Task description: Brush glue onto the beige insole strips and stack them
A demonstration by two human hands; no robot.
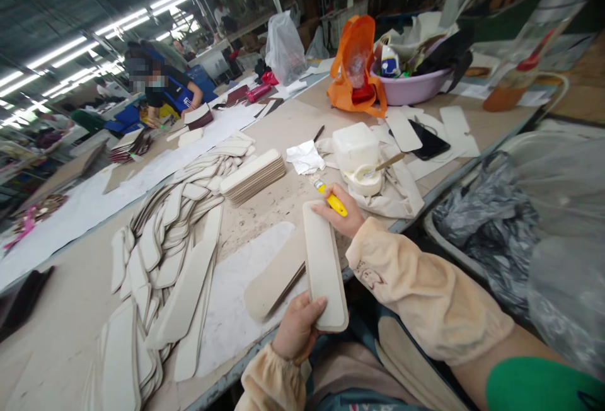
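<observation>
A long pale panel with rounded corners (325,266) is held over the table's front edge. My left hand (299,326) pinches its lower end, thumb on top. At its upper end my right hand (343,209) touches the panel and also grips a yellow-handled brush (336,203), bristles pointing up and left. Beneath the panel, to its left, lies a small stack of similar beige pieces (271,275) on white paper (236,297). A neat stack of panels (254,178) and a loose spread of pale pieces (172,260) lie farther left.
Beyond my right hand stand a glue-like pot (365,179) and a white tub (355,146). An orange bag (357,70), a purple basin (411,86), a black phone (428,140) and a bottle (524,64) are farther back. A person (165,86) works at the far left.
</observation>
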